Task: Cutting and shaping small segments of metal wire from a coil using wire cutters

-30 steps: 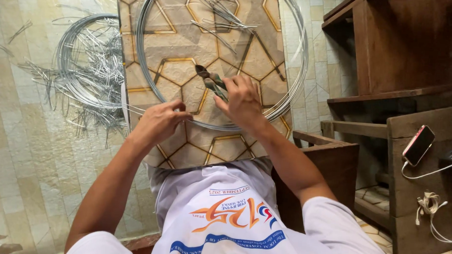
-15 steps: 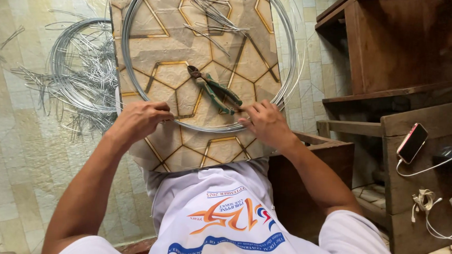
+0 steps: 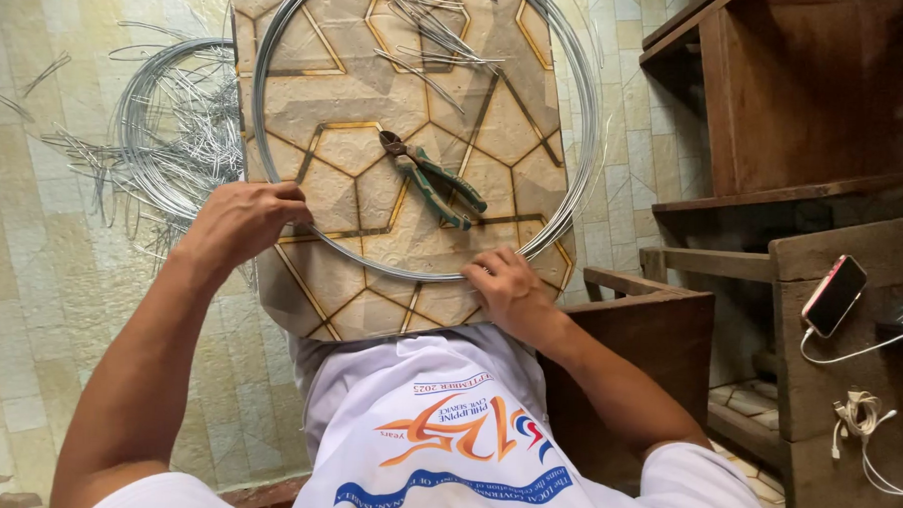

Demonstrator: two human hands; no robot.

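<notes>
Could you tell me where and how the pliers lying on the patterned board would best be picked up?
Probably by the green handles, coming from above on the right hand's side. The pliers lie flat inside the wire hoop, jaws pointing up-left, handle ends nearest that hand and clear of the loose wire pieces.

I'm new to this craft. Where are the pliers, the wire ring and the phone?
pliers [image 3: 434, 180], head view, on the green handles.
wire ring [image 3: 259, 107], head view, on its left arc.
phone [image 3: 834, 294], head view, middle of its dark screen.
</notes>
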